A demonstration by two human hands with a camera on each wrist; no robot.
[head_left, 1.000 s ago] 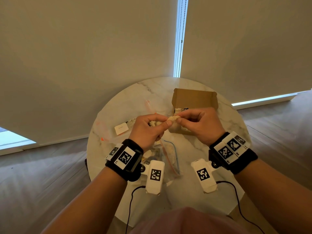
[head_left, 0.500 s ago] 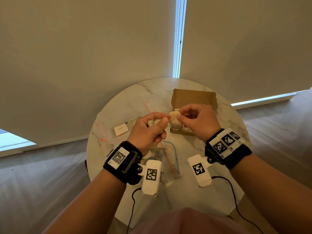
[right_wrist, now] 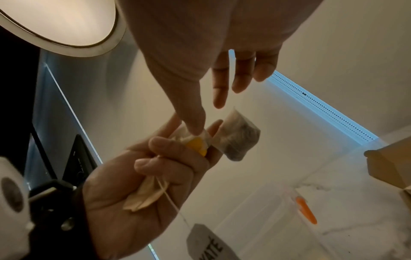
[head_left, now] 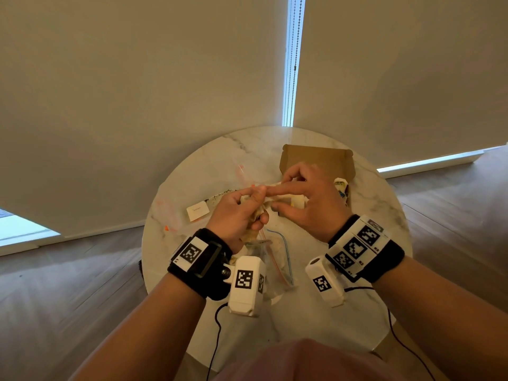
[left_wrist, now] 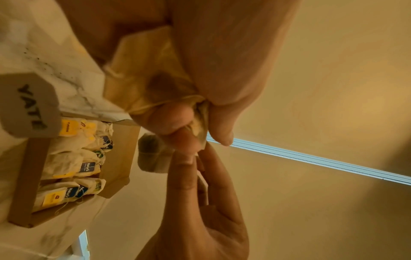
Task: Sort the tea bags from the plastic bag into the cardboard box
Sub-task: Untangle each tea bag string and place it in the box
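Observation:
My left hand [head_left: 257, 195] is raised over the table and grips a bundle of pale tea bags [left_wrist: 142, 84]. A string with a grey tag [right_wrist: 204, 244] hangs from it. My right hand [head_left: 270, 198] meets the left fingertips, and its thumb [right_wrist: 193, 123] and forefinger pinch the edge of one tea bag [right_wrist: 238, 139] beside a yellow tag [right_wrist: 196, 144]. The open cardboard box [head_left: 316, 158] lies behind the hands; several tea bags [left_wrist: 66, 167] are lined up inside it. The clear plastic bag [head_left: 275, 259] lies under my wrists.
The round marble table [head_left: 371, 221] stands against closed blinds. A second clear bag with an orange slider [head_left: 166, 229] and a small white card [head_left: 197, 213] lie at the left. Cables hang from both wrist cameras over the near edge.
Half a second ago a tea bag sat between both hands in front of the box. Since then my right forefinger has stretched out to the left hand's fingertips.

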